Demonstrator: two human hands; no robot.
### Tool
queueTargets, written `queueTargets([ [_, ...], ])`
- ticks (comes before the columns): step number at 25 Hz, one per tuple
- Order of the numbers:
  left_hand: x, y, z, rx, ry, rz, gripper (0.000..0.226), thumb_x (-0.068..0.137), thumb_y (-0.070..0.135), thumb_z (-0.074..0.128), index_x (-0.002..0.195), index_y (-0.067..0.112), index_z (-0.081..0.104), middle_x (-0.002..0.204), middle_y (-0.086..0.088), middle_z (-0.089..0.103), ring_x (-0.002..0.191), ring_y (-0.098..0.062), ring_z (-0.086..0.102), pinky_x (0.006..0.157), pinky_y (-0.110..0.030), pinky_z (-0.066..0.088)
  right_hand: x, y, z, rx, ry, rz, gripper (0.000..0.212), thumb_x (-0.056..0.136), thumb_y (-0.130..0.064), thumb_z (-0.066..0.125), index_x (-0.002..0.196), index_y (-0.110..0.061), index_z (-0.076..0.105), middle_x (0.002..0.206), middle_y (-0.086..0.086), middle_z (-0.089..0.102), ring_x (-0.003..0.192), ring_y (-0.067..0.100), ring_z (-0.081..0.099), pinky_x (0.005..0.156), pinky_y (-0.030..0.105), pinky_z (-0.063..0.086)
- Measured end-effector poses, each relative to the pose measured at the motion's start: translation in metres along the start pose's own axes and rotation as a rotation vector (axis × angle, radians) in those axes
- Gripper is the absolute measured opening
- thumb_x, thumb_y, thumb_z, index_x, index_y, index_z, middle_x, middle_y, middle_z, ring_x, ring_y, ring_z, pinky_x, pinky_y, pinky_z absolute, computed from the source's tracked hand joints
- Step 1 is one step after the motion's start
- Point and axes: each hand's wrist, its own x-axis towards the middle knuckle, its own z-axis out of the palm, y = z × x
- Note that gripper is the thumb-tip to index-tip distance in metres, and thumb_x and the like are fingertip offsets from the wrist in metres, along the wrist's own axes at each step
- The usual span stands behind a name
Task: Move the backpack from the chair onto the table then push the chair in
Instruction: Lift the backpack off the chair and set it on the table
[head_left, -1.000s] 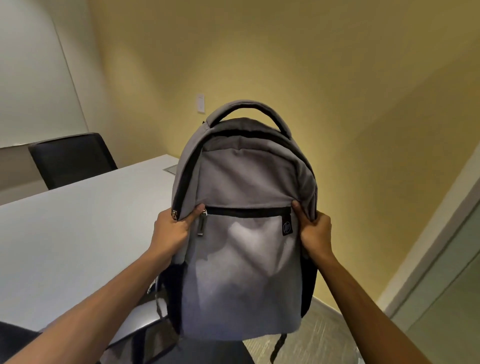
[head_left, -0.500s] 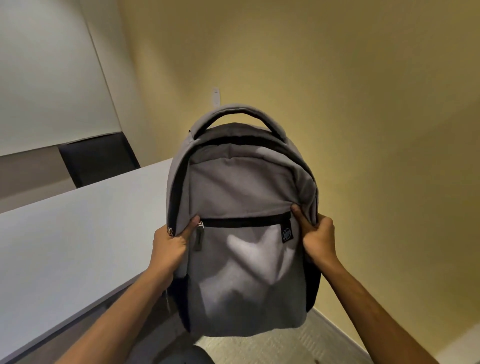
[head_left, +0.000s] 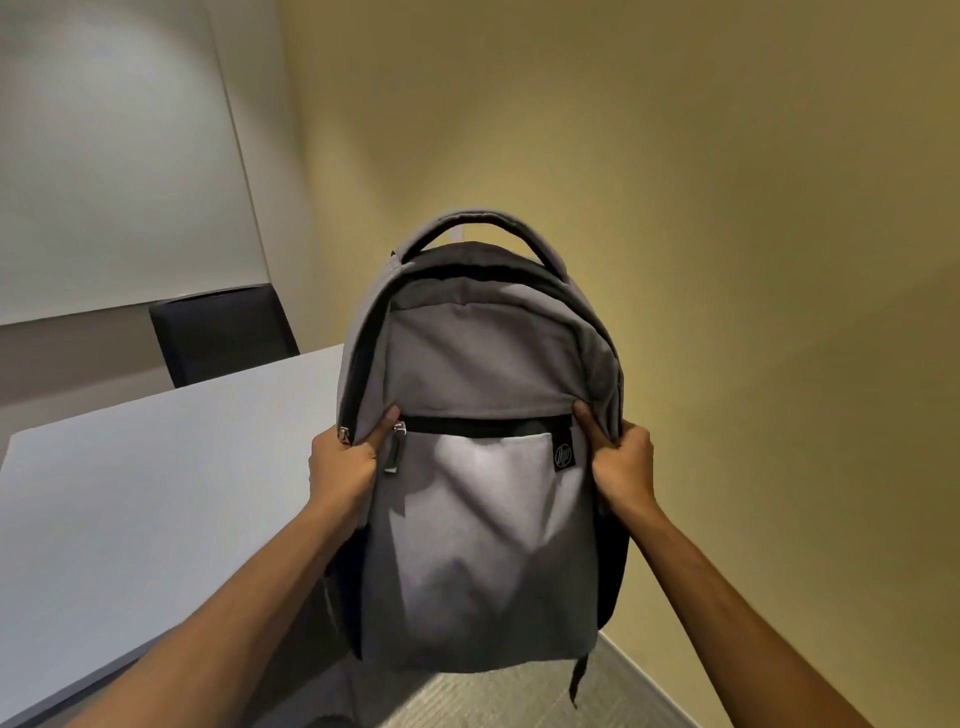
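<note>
Two hands on the grey backpack (head_left: 480, 519), one per side, head view only. Backpack is upright, front pocket facing the camera, held in the air.

Left hand (head_left: 343, 465) clamps the backpack's left edge, thumb (head_left: 382, 423) pressed on the front fabric just beside the metal zipper pull (head_left: 395, 449). Remaining fingers wrap behind the backpack, hidden. Right hand (head_left: 621, 462) clamps the backpack's right edge the same way, thumb on the front just above the small black logo tag (head_left: 562, 456), other fingers curled round the side panel.

Black pocket zipper (head_left: 483, 425) runs between the two thumbs. Top carry handle (head_left: 480, 223) arcs free above the backpack, nothing touching it. A dark strap (head_left: 576, 675) dangles below the backpack's lower right corner.

White table (head_left: 156, 493) sits to the left of the backpack; the backpack's left side overlaps the table's edge in frame, whether it touches cannot be told. Bottom of the backpack hangs over grey carpet (head_left: 493, 701). A black chair (head_left: 223, 335) stands behind the table, up and left of the backpack, well apart from it. Yellow wall (head_left: 675, 208) behind the backpack.
</note>
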Motion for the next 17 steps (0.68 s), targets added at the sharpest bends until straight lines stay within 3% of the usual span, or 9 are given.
queueTargets([
  [4,0.036,-0.008,0.023,-0.047,0.083,-0.041,0.057,0.064,0.056,0.081,0.104,0.017,0.07,0.095,-0.004,0.073,0.093,-0.029,0.068,0.087,-0.044,0.056,0.035,0.005,0.008,0.011,-0.042,-0.071,0.055,0.069,-0.07,0.068,0.065,-0.015,0.066,0.067,0.001,0.072,0.062,0.01,0.062,0.05,0.028,0.044],
  [7,0.085,-0.024,0.048,-0.138,0.143,-0.102,0.052,0.062,0.053,0.084,0.098,0.019,0.068,0.087,0.0,0.072,0.084,-0.021,0.068,0.074,-0.033,0.055,0.082,0.046,0.014,0.133,-0.42,-0.108,0.046,0.06,-0.062,0.083,0.089,-0.027,0.073,0.089,-0.012,0.077,0.083,0.004,0.07,0.066,0.018,0.054],
  [9,0.121,-0.042,0.076,-0.126,0.141,-0.113,0.047,0.063,0.049,0.084,0.094,0.017,0.072,0.079,0.003,0.074,0.075,-0.015,0.068,0.068,-0.029,0.053,0.118,0.085,0.031,0.086,-0.6,0.0,0.06,0.046,-0.057,0.093,0.096,-0.03,0.074,0.096,-0.011,0.077,0.092,0.012,0.072,0.072,0.023,0.058],
  [12,0.172,-0.059,0.107,-0.075,0.135,-0.117,0.036,0.067,0.042,0.084,0.09,0.015,0.075,0.072,0.004,0.076,0.068,-0.012,0.07,0.062,-0.027,0.054,0.167,0.113,0.07,0.026,-0.527,-0.017,0.069,0.039,-0.068,0.089,0.096,-0.031,0.074,0.093,-0.021,0.074,0.087,0.001,0.069,0.067,0.018,0.056],
  [14,0.215,-0.065,0.128,-0.036,0.133,-0.104,0.027,0.071,0.041,0.082,0.083,0.019,0.072,0.064,0.007,0.076,0.06,-0.006,0.071,0.053,-0.021,0.054,0.205,0.121,0.094,0.07,-0.471,-0.065,0.059,0.047,-0.061,0.089,0.095,-0.031,0.075,0.088,-0.022,0.074,0.082,-0.006,0.068,0.063,0.014,0.054],
  [17,0.276,-0.056,0.159,0.055,0.099,-0.053,0.023,0.074,0.042,0.08,0.078,0.022,0.069,0.053,0.013,0.071,0.049,0.0,0.066,0.04,-0.014,0.046,0.258,0.12,0.125,0.166,-0.35,-0.012,0.045,0.05,-0.052,0.09,0.083,-0.025,0.076,0.077,-0.016,0.076,0.076,0.0,0.071,0.062,0.014,0.054],
])
